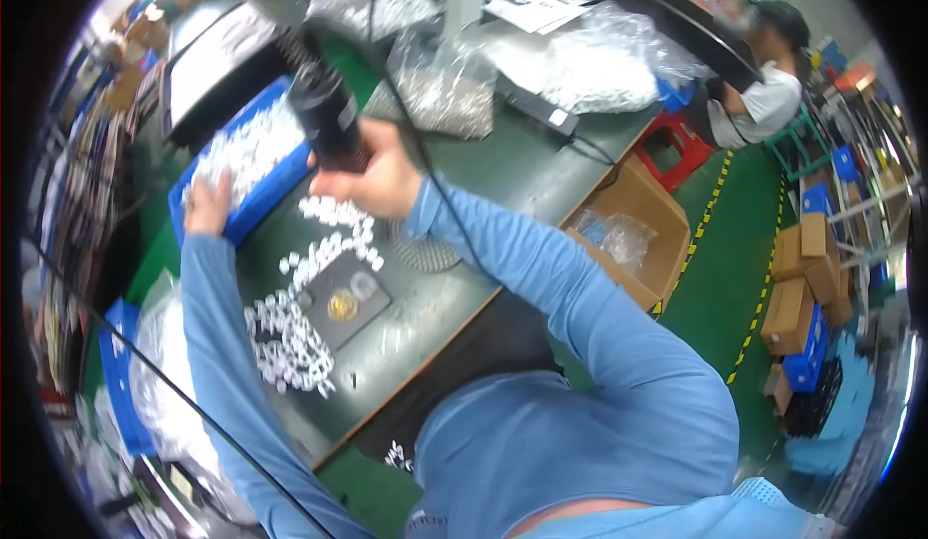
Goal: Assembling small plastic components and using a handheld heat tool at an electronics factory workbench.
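My right hand (382, 172) is wrapped round a black electric screwdriver (327, 114), lifted over the table beside the blue tray (280, 174). A coiled cord runs up from the tool's top. At the tray's near left end is my left hand (208, 208), its visible fingers apart at the small white plastic parts (253, 152) heaped inside. Whether a part lies between those fingers, I cannot make out. On the table below sits a dark square block (360, 319) with a round gold-coloured piece (341, 305) on it. Loose white parts (295, 350) are scattered beside the block.
A clear bag of small metallic pieces (440, 99) and a bag of white parts (599, 70) stand farther back on the table (435, 297). An open cardboard box (667, 239) is at the right edge. Another person (759, 104) sits beyond, near a red stool (672, 152).
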A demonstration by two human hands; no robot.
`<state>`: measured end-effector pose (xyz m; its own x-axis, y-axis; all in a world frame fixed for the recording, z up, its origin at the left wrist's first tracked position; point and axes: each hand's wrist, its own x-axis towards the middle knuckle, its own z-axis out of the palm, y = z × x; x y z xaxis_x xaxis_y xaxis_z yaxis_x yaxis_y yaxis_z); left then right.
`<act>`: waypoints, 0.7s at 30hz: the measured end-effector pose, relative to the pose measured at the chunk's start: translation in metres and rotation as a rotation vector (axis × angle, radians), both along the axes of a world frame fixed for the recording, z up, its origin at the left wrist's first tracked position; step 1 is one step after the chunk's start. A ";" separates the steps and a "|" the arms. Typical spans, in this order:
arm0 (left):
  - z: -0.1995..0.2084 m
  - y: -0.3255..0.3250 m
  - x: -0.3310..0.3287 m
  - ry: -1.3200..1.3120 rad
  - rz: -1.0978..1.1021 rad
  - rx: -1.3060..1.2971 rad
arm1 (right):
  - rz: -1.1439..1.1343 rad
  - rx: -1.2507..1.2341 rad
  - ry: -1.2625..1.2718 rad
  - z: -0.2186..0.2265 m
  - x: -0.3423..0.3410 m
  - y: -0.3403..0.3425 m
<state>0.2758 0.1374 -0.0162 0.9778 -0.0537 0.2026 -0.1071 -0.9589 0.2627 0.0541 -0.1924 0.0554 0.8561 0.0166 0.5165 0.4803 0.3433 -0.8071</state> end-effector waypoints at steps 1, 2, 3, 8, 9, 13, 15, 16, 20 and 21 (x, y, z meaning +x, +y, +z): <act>0.012 -0.055 -0.003 0.072 0.020 0.056 | -0.037 -0.040 0.034 -0.003 -0.001 -0.018; 0.010 -0.052 -0.003 -0.056 -0.017 0.056 | -0.078 -0.071 0.000 0.000 -0.002 -0.013; 0.009 -0.050 -0.001 -0.077 -0.024 0.031 | -0.033 -0.027 -0.011 0.000 0.000 -0.006; 0.020 -0.115 -0.025 -0.030 -0.093 0.082 | -0.040 -0.067 -0.001 -0.003 -0.001 -0.009; 0.023 -0.123 -0.027 -0.041 -0.114 0.092 | -0.053 -0.072 -0.008 -0.001 -0.002 -0.008; 0.030 -0.142 -0.030 -0.065 -0.251 0.126 | -0.117 -0.130 -0.039 -0.002 0.003 -0.010; 0.031 -0.143 -0.031 0.018 -0.397 -0.100 | -0.132 -0.124 -0.058 -0.004 0.005 -0.008; 0.037 -0.164 -0.042 -0.040 -0.383 -0.103 | -0.162 -0.115 -0.088 -0.005 0.007 -0.016; 0.047 -0.155 -0.034 -0.469 -0.349 -0.157 | -0.138 -0.128 -0.062 -0.005 0.005 -0.018; 0.049 -0.142 -0.023 -0.515 -0.289 -0.123 | -0.126 -0.143 -0.055 -0.003 0.004 -0.017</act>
